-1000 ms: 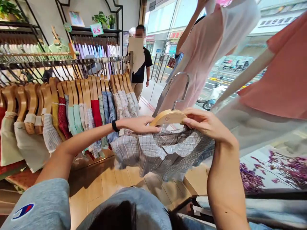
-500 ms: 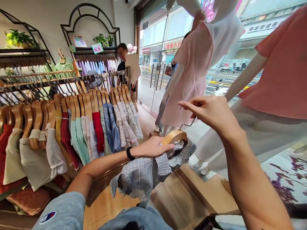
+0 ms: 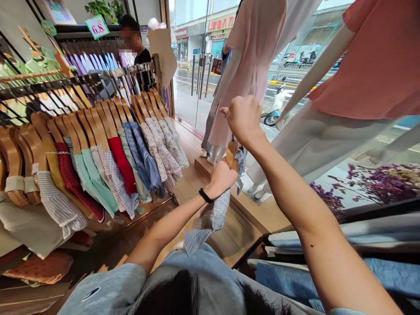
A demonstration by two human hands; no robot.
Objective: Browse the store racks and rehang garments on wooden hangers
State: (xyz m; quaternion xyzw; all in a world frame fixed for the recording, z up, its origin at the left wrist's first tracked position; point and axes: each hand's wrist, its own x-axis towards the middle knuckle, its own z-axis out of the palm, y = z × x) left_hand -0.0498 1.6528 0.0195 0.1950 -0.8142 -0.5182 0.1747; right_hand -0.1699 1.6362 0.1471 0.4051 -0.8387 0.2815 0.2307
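Observation:
In front of me, my left hand (image 3: 223,178) is wrapped round the shoulder area of a wooden hanger (image 3: 231,152). A grey-blue checked shirt (image 3: 220,211) hangs from this hanger, seen edge-on, and part of it is hidden behind my left hand and wrist. My right hand (image 3: 245,119) is just above, its fingers curled closed at the hanger's metal hook. Most of the hook is covered by that hand.
To the left runs a rack rail (image 3: 82,78) packed with garments on wooden hangers. A person (image 3: 141,57) stands beyond it. Mannequins in a pink dress (image 3: 252,57) and a coral top (image 3: 377,65) stand by the window. Folded denim (image 3: 285,278) lies low at right.
My hands have moved left and the right hand is higher in front of me. The hanger and shirt have turned from broadside to edge-on. My view has tipped down.

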